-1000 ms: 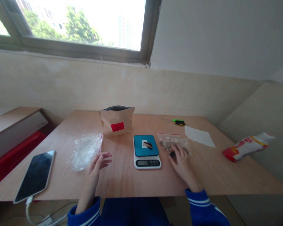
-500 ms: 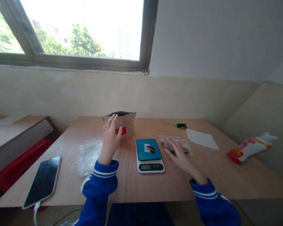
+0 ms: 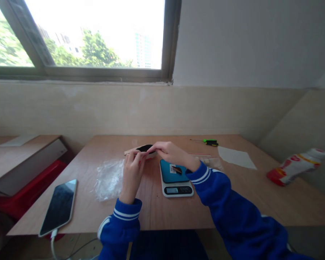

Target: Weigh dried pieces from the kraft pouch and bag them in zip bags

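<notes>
Both my hands are on the brown paper bag (image 3: 144,148), which stands behind my fingers with its dark open mouth tilted toward me. My left hand (image 3: 133,168) grips the bag's near left side, fingers closed over its rim. My right hand (image 3: 170,152) reaches across and pinches the rim on the right. Just right of the bag sits a small kitchen scale (image 3: 175,177) with a blue top and a small dark piece on a white label. My right sleeve passes over the scale's far corner.
A clear plastic bag (image 3: 109,178) lies left of my left hand. A phone (image 3: 59,207) on a cable rests at the table's front left. Behind my right arm are a filled zip bag (image 3: 213,162), white paper (image 3: 236,157) and a green screwdriver (image 3: 210,142). A red-white bottle (image 3: 295,167) lies right.
My right hand left the zip bag and crossed over the scale to the paper bag's rim. My left hand closed on the bag, which now tips its mouth toward me.
</notes>
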`<state>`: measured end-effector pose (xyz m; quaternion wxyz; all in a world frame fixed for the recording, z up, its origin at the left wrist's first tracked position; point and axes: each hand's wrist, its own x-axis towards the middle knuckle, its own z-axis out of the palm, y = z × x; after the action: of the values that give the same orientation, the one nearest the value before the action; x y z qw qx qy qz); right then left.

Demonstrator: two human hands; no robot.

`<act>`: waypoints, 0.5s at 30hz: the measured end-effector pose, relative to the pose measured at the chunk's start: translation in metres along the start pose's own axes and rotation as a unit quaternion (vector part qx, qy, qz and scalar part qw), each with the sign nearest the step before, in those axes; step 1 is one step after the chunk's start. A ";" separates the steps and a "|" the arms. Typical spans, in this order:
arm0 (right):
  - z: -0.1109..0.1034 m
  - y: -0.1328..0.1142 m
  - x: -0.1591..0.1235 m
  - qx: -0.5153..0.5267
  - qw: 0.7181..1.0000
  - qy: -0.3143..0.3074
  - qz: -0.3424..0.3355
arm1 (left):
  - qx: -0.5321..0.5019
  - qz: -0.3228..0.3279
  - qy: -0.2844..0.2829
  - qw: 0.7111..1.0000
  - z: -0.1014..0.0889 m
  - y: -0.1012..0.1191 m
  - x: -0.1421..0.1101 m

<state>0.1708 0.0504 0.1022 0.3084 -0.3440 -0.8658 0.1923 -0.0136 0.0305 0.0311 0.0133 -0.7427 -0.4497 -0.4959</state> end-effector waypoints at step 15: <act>0.031 0.006 0.000 -0.157 0.982 -0.098 0.033 | -0.044 0.036 -0.030 0.998 0.002 0.007 -0.043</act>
<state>0.1533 0.0503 0.0762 0.1579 -0.3964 -0.8992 0.0968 -0.0118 -0.0004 0.0006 -0.0152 -0.7729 -0.4003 -0.4921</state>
